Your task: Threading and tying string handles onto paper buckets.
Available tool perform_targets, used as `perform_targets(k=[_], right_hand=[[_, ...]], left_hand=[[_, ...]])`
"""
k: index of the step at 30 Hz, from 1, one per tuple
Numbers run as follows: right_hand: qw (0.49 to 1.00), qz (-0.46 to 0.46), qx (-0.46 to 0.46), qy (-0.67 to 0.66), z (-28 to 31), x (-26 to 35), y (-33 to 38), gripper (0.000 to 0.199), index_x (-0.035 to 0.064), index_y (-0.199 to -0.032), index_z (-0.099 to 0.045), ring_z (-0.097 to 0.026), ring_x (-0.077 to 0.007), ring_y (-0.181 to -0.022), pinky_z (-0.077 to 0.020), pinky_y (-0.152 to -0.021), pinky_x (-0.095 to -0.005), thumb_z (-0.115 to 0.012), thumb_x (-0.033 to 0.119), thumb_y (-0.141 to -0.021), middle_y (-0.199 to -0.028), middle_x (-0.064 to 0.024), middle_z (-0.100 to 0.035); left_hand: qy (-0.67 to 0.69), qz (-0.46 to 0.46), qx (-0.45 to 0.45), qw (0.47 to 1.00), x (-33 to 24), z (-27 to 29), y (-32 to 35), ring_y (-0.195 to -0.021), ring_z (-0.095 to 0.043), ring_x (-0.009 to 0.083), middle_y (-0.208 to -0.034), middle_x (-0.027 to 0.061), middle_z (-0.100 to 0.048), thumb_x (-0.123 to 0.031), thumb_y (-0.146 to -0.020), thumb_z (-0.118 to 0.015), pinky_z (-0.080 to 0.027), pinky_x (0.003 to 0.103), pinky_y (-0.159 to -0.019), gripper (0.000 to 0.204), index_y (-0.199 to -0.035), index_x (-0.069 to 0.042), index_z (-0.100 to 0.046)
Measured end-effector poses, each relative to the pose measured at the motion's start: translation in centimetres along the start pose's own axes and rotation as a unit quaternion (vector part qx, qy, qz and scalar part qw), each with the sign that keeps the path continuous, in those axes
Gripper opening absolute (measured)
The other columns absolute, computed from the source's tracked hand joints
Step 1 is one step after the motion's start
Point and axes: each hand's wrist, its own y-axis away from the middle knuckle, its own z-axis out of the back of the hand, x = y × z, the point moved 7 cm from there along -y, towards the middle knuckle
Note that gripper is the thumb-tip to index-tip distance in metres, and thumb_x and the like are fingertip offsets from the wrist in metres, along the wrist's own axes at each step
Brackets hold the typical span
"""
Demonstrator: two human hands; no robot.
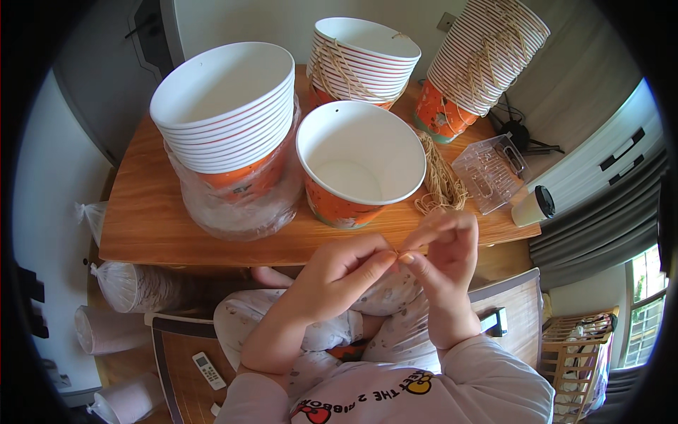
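Observation:
My left hand (347,274) and my right hand (446,256) meet in front of the table edge, above my lap. Thumb and forefinger are pinched on each, the tips nearly touching. Whatever lies between them is too small to make out. Just beyond my fingers stands a single orange paper bucket (361,152), white inside, with a small hole under its far rim. Right of the bucket lies a bundle of tan paper twine (443,177), close past my right fingertips.
Stacked buckets (222,106) in clear plastic stand left; two stacks with twine handles, one shorter (364,60) and one taller (484,63), stand behind. A clear plastic box (491,173) and a lidded cup (534,205) sit right. A remote (209,370) and phone (494,322) flank me.

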Motion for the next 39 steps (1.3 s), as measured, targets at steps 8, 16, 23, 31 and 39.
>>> perform_targets(k=[8,16,23,31,39], right_hand=[[0.987,0.043,0.065,0.137,0.9,-0.2,2.8,0.039,0.0035,-0.115,-0.04,-0.057,-0.0187,-0.08,-0.0451,-0.071,-0.0286,-0.061,-0.013,-0.087,-0.093,-0.013,-0.06],[1.0,0.007,0.004,-0.019,1.2,-0.8,2.5,0.043,0.0053,-0.118,-0.036,-0.056,-0.0184,-0.083,-0.0453,-0.077,-0.0305,-0.063,-0.01,-0.088,-0.094,-0.0131,-0.062],[0.972,0.134,0.007,0.19,-0.8,1.3,1.2,0.053,0.0064,-0.116,-0.041,-0.06,-0.0207,-0.091,-0.0449,-0.086,-0.0367,-0.077,-0.006,-0.079,-0.104,-0.016,-0.07],[0.965,0.155,-0.033,0.21,-0.6,1.0,1.0,0.057,0.0068,-0.12,-0.04,-0.059,-0.0166,-0.08,-0.0437,-0.076,-0.0314,-0.076,-0.008,-0.079,-0.09,-0.0095,-0.073],[0.953,0.181,-0.039,0.242,-1.2,0.9,0.3,0.047,0.0068,-0.111,-0.041,-0.057,-0.0163,-0.073,-0.0414,-0.073,-0.0305,-0.072,-0.011,-0.079,-0.084,-0.009,-0.071]], left_hand=[[-0.136,0.059,0.074,0.986,0.1,-1.0,-0.1,-0.059,-0.047,0.0093,-0.067,0.0026,-0.055,-0.018,-0.096,-0.06,-0.04,0.029,-0.055,0.017,-0.091,-0.002,-0.065],[-0.103,-0.016,-0.054,0.993,0.1,0.8,0.0,-0.056,-0.051,0.0092,-0.067,0.0048,-0.06,-0.016,-0.095,-0.064,-0.04,0.027,-0.053,0.016,-0.096,0.0,-0.066],[-0.061,-0.03,-0.086,0.994,0.0,1.2,0.1,-0.058,-0.05,0.0054,-0.07,0.003,-0.061,-0.012,-0.095,-0.064,-0.04,0.024,-0.053,0.014,-0.098,0.002,-0.066],[-0.052,-0.027,-0.08,0.995,-0.3,1.3,0.2,-0.058,-0.051,0.0063,-0.07,0.0036,-0.061,-0.012,-0.095,-0.065,-0.04,0.024,-0.053,0.015,-0.1,0.002,-0.066],[-0.16,-0.034,-0.112,0.98,-0.7,1.4,0.4,-0.057,-0.061,0.0241,-0.071,0.0122,-0.064,-0.013,-0.092,-0.066,-0.044,0.033,-0.054,0.012,-0.096,-0.002,-0.064]])
